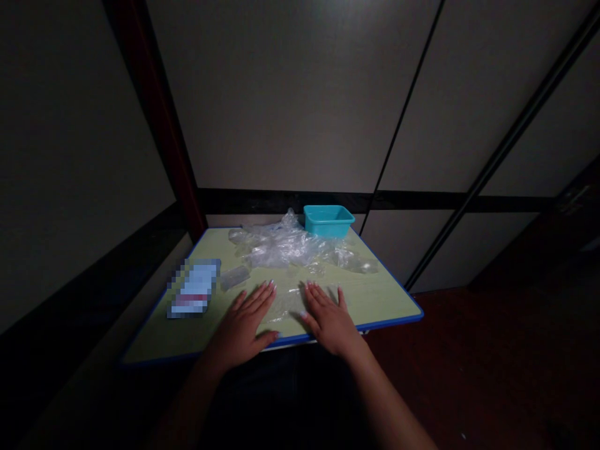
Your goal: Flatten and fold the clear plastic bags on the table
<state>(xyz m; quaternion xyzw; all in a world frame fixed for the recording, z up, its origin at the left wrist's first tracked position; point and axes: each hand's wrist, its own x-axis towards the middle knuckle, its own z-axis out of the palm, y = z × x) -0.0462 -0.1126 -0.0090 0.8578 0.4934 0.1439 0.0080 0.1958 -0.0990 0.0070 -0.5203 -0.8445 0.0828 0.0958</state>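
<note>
My left hand (246, 324) lies flat near the front edge of the table, its fingers stretched forward. My right hand (330, 320) rests flat beside it with the fingers a little spread. Between and under them is a thin clear plastic sheet or bag (287, 304), smoothed out on the tabletop; its full outline is hard to see. Beyond the hands spreads a heap of crumpled clear plastic bags (285, 244). A small folded piece of translucent plastic (235, 277) sits just past my left fingertips.
The pale yellow-green table (389, 300) has a blue rim. A turquoise plastic basket (329, 224) stands at its back right. A pixelated flat object (197, 287) lies at the left. Grey panels (290, 94) rise behind the table, and the reddish floor (459, 350) is dim.
</note>
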